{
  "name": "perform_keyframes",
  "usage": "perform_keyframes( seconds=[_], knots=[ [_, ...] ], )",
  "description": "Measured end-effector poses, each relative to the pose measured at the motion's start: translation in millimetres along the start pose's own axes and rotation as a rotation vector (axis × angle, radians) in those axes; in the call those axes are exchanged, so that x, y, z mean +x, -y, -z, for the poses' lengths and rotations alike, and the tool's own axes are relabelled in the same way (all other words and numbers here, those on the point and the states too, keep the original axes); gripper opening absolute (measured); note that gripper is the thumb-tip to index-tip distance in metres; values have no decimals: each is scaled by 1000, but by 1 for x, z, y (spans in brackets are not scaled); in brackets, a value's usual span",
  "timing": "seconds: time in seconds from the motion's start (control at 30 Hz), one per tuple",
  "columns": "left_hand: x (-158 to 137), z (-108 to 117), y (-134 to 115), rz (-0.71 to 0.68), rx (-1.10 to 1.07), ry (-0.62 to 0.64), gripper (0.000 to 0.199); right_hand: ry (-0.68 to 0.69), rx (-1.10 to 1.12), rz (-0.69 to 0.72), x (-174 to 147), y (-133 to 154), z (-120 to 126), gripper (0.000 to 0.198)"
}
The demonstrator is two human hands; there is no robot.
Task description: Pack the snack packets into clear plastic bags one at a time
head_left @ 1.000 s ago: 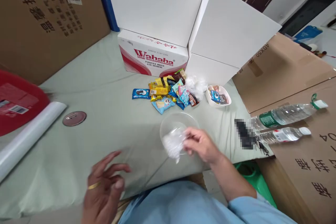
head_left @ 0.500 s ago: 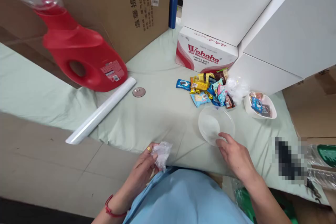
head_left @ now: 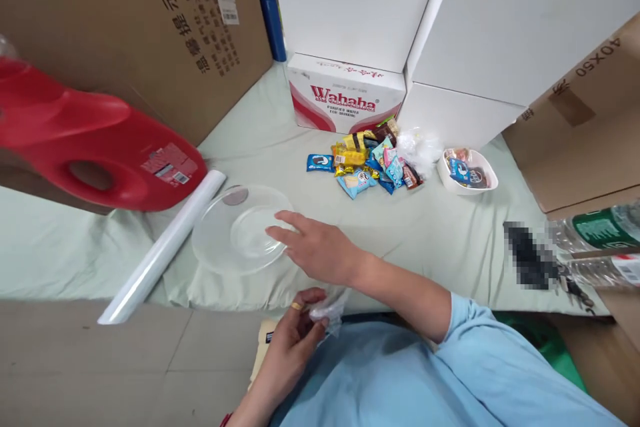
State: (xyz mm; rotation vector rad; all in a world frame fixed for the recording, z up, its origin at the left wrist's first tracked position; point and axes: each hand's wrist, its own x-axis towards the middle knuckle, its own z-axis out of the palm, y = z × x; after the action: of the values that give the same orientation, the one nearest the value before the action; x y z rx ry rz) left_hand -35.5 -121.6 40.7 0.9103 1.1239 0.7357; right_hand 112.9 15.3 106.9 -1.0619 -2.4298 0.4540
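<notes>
My right hand (head_left: 317, 247) reaches left across my body and holds a clear round plastic bowl (head_left: 215, 253) by its right rim, with fingertips over the inside. A round metal disc (head_left: 235, 196) shows through the bowl's far edge. Closer to me, my left hand (head_left: 303, 327) pinches a crumpled piece of clear plastic film (head_left: 327, 313) near the front table edge. Beyond my hands lies a pile of small wrapped snacks (head_left: 357, 163). At its right are crumpled clear plastic (head_left: 420, 150) and a white tub (head_left: 467, 188) with a few snack packs inside.
A white roll (head_left: 160, 250) slants over the front edge at left, beside a large red jug (head_left: 115, 147). A Wahaha box (head_left: 347, 97), white panels (head_left: 357, 7) and a brown carton (head_left: 125, 27) stand behind. Plastic bottles (head_left: 605, 230) lie at right.
My right hand has carried the clear bowl from beside the snack pile leftward to the metal disc. My left hand still holds the film. The view has turned right.
</notes>
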Motion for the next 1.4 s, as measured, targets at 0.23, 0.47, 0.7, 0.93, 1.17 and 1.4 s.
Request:
perform_keyframes(
  seconds=[0.23, 0.47, 0.7, 0.93, 1.17, 1.4],
  knots=[
    [2, -3, -9, -44, -271, -156, 53, -16, 891, -410, -79, -29, 22, 38],
    [52, -33, -34, -79, -356, 49, 57, -86, 1105, -687, -132, -37, 27, 42],
    [64, -36, -34, -107, -24, -25, 24, -471, 1212, -977, -144, -62, 36, 48],
    [61, -57, -39, -501, 322, -82, 24, -331, 1179, -1009, -127, -52, 18, 51],
    [71, -47, -33, -280, 98, -161, 22, -295, 1259, -1002, -123, -49, 16, 57],
    [73, -43, -23, -177, -80, -301, 34, -258, 1273, -989, -129, -45, 19, 58]
  ],
)
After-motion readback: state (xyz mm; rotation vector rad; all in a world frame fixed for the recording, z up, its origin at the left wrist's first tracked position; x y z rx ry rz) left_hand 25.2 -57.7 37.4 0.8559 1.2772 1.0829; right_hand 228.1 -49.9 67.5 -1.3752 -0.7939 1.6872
